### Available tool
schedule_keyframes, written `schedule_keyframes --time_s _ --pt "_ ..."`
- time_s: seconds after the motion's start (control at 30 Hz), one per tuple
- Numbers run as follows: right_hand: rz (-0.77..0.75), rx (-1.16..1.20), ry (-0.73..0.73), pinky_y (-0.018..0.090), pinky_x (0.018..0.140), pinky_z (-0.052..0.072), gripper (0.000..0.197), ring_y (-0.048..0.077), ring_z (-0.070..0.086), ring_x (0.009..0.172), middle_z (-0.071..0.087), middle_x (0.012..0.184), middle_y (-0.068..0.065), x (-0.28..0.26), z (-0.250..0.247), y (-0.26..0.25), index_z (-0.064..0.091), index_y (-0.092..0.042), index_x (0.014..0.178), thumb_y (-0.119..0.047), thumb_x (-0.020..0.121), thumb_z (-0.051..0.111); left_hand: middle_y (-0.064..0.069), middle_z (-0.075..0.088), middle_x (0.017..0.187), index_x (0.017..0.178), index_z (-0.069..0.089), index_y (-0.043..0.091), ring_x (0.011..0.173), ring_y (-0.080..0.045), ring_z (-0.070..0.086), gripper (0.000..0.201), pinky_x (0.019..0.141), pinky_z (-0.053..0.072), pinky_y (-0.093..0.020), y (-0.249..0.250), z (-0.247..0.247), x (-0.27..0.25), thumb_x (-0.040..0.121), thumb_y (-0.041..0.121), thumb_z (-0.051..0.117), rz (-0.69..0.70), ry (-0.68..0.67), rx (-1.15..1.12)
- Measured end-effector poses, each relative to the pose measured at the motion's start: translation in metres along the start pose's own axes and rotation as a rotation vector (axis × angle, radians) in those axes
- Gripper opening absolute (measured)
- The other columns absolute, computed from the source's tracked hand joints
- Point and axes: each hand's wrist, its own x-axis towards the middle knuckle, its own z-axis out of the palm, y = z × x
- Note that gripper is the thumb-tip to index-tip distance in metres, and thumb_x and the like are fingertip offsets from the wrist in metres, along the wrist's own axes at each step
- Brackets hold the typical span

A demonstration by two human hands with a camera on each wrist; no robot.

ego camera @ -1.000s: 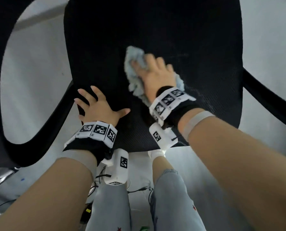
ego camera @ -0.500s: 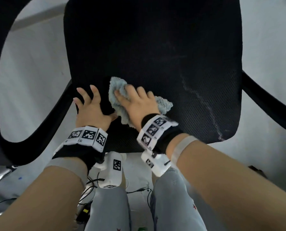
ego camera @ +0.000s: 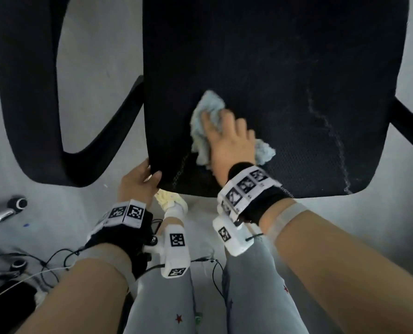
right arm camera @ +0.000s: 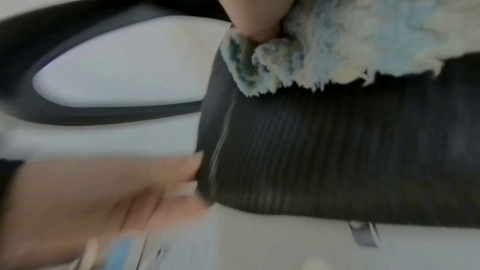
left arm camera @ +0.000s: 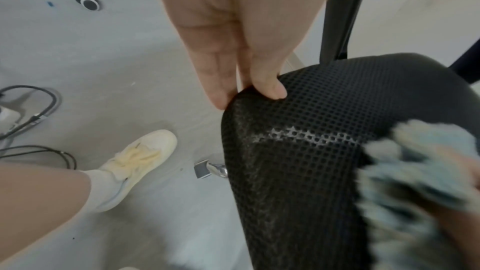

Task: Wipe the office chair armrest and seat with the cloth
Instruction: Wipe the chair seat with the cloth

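Observation:
The chair's black mesh seat (ego camera: pixel 285 68) fills the upper middle of the head view. A fluffy light blue cloth (ego camera: pixel 207 109) lies on its front left part. My right hand (ego camera: pixel 227 138) presses flat on the cloth with the fingers stretched out, and in the right wrist view its thumb digs into the cloth (right arm camera: pixel 363 28). My left hand (ego camera: pixel 140 182) grips the seat's front left corner, thumb (left arm camera: pixel 270 87) on top of the seat (left arm camera: pixel 324 161) and fingers underneath. The left armrest (ego camera: pixel 32 104) loops at the left. Only part of the right armrest (ego camera: pixel 412 126) shows.
Pale streaks (ego camera: pixel 333 131) run down the seat's right side. Chrome chair legs with a caster (ego camera: pixel 17 203) and loose cables (ego camera: pixel 56 261) lie on the grey floor at the left. My cream shoe (left arm camera: pixel 140 159) stands by the seat's front edge.
My right hand has slid the cloth away from the front edge, farther onto the seat. My left hand has left the seat top and taken hold of the front left corner.

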Motion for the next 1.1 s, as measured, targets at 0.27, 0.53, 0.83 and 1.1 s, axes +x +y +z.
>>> schedule_keyframes --time_s 0.27,0.53,0.83,1.1 --pt "-0.214 -0.187 -0.033 0.049 0.093 0.034 0.052 0.037 0.035 0.120 0.029 0.144 0.013 0.020 -0.021 0.026 0.023 -0.032 0.143 -0.020 0.093 0.034 -0.008 0.058 0.104 0.126 0.050 0.007 0.094 -0.022 0.055 0.035 0.052 0.052 -0.013 -0.010 0.001 0.015 0.092 0.014 0.050 -0.120 -0.099 -0.120" --pt "-0.017 -0.146 0.015 0.050 0.093 0.033 0.054 0.040 0.032 0.121 0.026 0.146 0.015 0.015 -0.018 0.009 0.024 -0.032 0.142 -0.015 0.092 0.040 -0.004 0.054 0.085 0.077 0.048 0.012 0.074 -0.019 0.060 0.026 0.059 0.056 -0.021 -0.015 0.004 0.007 0.098 0.020 0.034 -0.302 -0.194 -0.393" --pt "-0.535 -0.343 -0.110 0.043 0.087 0.041 0.048 0.031 0.044 0.111 0.045 0.136 0.007 -0.006 0.006 0.005 0.037 -0.039 0.135 -0.026 0.089 0.040 -0.010 0.063 0.095 0.096 0.059 0.002 0.081 -0.019 0.063 0.023 0.080 0.055 -0.023 -0.020 0.003 0.008 0.095 0.019 0.044 -0.242 -0.136 -0.455" --pt "0.076 -0.077 0.079 0.049 0.091 0.035 0.054 0.038 0.033 0.120 0.028 0.143 0.016 0.007 -0.011 0.005 0.024 -0.032 0.142 -0.015 0.093 0.039 -0.013 0.063 0.109 0.119 0.054 0.000 0.090 -0.021 0.063 0.033 0.080 0.053 -0.024 -0.024 0.006 0.001 0.094 0.019 0.047 -0.243 -0.079 -0.541"
